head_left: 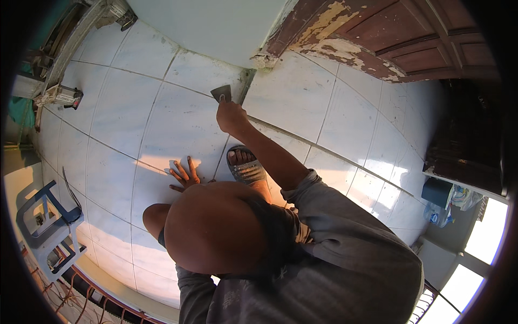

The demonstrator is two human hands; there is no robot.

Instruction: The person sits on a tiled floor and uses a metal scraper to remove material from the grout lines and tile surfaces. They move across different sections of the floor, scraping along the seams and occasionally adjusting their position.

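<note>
My right hand [232,116] is closed round the handle of a putty knife [218,93], with the arm stretched out ahead. Its dark, flared blade points away from me at the white tiled floor [181,110], near the foot of the wall. Whether the blade touches the tile, I cannot tell. Lower and to the left, my left hand [186,175] rests on the floor with its fingers spread and nothing in it. The wrist is hidden behind my body. Between the two hands stands my foot in a grey sandal [247,166].
A pale wall [216,32] meets a brown door [394,38] whose paint is peeling. Ladder-like metal parts [59,94] stand at the far left, above a grey and blue plastic step stool [51,227]. Plastic bags [453,208] lie at the right.
</note>
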